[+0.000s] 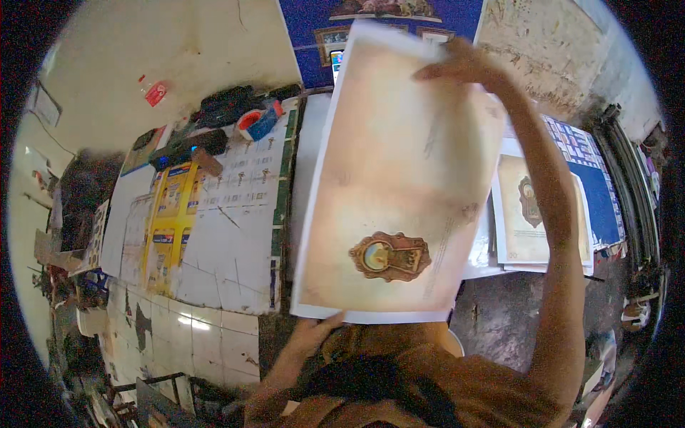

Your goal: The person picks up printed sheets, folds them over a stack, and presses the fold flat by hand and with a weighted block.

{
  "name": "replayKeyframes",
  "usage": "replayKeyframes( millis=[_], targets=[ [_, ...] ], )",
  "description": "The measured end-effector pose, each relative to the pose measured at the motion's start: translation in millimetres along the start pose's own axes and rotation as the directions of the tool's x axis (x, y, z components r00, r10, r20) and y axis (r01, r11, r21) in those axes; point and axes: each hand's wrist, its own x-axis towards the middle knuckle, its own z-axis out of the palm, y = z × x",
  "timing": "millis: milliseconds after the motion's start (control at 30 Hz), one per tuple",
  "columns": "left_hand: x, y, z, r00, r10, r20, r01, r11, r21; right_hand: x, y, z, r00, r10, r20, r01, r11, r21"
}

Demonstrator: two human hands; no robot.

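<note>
A large printed sheet (385, 157), tan with a white border and a brown ornate emblem, is held up in front of me between both hands. My right hand (460, 65) grips its far right corner, with fingers over the printed face. At the near edge, my left hand (317, 334) pinches the white border toward its left end; some of its fingers are hidden beneath the sheet. To the right, a stack of similar tan prints (515, 207) lies on the table, partly covered by my right forearm.
On the left stands a white worktop (235, 264) with yellow printed sheets (170, 196), a blue-and-red tape roll (258, 125) and dark items (225, 107). A red-labelled bottle (153, 91) is behind it. A phone (336, 63) stands at the back. Dark rails (628, 185) run along the right.
</note>
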Motion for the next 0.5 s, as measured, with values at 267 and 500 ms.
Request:
replayKeyframes(
  millis=[267, 500],
  targets=[
    [48, -108, 31, 0.955, -0.211, 0.207, 0.290, 0.800, -0.525, 66, 38, 199, 0.965, 0.166, 0.200, -0.114, 0.962, -0.247],
    [41, -264, -56, 0.844, 0.251, 0.473, -0.275, 0.961, -0.020, -42, -16, 174, 0.946, -0.249, -0.209, 0.296, 0.926, 0.235]
  ],
)
